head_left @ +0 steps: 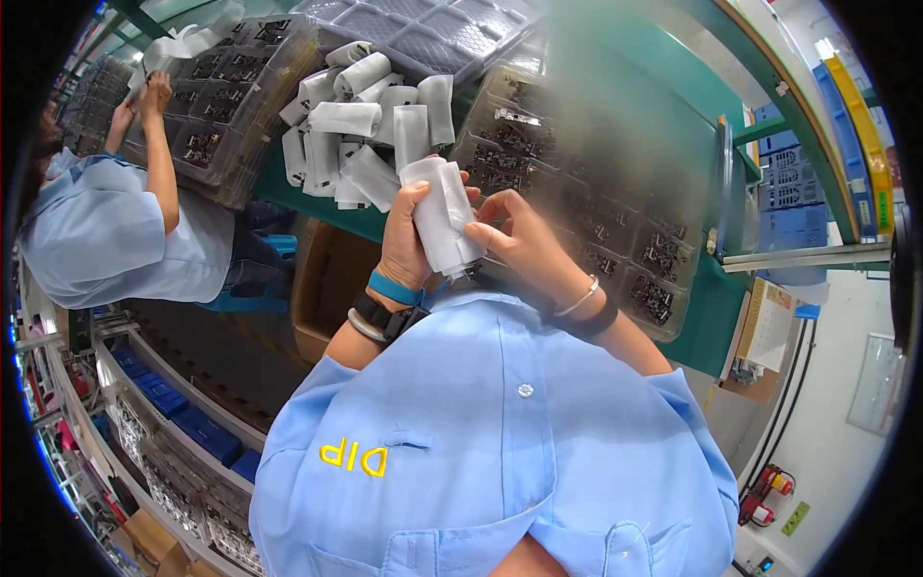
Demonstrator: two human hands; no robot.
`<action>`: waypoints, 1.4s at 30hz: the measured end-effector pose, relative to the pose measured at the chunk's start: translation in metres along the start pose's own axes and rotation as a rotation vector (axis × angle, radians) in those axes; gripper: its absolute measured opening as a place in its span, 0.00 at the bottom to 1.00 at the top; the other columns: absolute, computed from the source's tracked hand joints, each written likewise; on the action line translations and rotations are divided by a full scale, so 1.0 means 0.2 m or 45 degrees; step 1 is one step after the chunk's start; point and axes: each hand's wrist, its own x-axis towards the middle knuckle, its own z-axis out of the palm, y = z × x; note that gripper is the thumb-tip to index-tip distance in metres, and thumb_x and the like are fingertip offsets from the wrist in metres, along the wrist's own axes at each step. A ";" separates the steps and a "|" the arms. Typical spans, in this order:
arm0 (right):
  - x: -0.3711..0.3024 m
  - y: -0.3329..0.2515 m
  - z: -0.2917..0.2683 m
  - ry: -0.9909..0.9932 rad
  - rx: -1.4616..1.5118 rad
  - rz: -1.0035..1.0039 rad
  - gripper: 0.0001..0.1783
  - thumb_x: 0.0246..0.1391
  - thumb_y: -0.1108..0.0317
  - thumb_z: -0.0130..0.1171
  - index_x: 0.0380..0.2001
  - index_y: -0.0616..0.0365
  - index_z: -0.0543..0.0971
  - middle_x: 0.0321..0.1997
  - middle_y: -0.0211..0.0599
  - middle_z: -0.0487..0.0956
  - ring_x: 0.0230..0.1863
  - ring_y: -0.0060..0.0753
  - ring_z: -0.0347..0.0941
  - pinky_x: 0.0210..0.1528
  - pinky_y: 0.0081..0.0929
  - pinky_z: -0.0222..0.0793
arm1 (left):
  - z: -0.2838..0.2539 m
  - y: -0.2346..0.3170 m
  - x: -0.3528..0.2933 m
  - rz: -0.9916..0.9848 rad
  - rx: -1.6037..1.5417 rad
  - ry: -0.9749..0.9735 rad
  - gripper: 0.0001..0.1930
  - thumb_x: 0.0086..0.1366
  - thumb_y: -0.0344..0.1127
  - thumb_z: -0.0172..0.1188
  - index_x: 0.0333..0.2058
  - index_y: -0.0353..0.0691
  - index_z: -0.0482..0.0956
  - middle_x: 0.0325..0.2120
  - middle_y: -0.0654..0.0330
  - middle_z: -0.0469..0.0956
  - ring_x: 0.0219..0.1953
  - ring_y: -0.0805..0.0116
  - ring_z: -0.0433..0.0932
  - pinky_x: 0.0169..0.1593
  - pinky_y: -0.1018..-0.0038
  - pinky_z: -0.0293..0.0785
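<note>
A white roll of thin foam-like wrapping (442,216) is held upright in front of my chest. My left hand (404,236) is closed round it from the left, thumb across its front. Small pin-like metal parts (460,277) stick out of the roll's near end; what else is wrapped inside is hidden. My right hand (524,236) has its fingers curled, with fingertips pressed on the right edge of the wrapping. Just beyond the roll lies a pile of similar white wrapped rolls (346,117), several stacked loosely.
A clear divided tray (663,288) of small dark electronic parts lies on the green table (716,332) at right, partly blurred. Another clear tray (486,48) stands behind the pile. On the left a co-worker (135,226) handles white wrapping beside stacked trays (207,125). A cardboard box (332,279) sits below.
</note>
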 end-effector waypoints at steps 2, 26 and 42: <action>0.00 0.00 -0.02 -0.045 0.134 0.096 0.21 0.54 0.56 0.62 0.41 0.61 0.71 0.35 0.33 0.76 0.34 0.24 0.75 0.34 0.23 0.72 | -0.01 0.02 0.00 0.009 0.006 0.010 0.26 0.61 0.45 0.49 0.57 0.42 0.63 0.46 0.50 0.73 0.46 0.57 0.76 0.49 0.62 0.75; -0.13 -0.05 -0.16 0.804 0.392 0.190 0.20 0.65 0.55 0.48 0.49 0.58 0.76 0.36 0.30 0.79 0.33 0.19 0.74 0.29 0.18 0.71 | 0.05 -0.25 0.30 -0.298 0.176 -0.295 0.21 0.69 0.47 0.48 0.57 0.45 0.64 0.47 0.61 0.73 0.51 0.69 0.72 0.52 0.68 0.71; -0.05 -0.34 -0.42 0.696 0.494 -0.345 0.20 0.63 0.54 0.50 0.46 0.58 0.77 0.36 0.30 0.80 0.31 0.18 0.76 0.26 0.17 0.73 | 0.02 -0.27 0.50 -0.591 -0.180 -0.428 0.29 0.65 0.59 0.51 0.56 0.44 0.68 0.50 0.57 0.74 0.51 0.62 0.74 0.56 0.64 0.69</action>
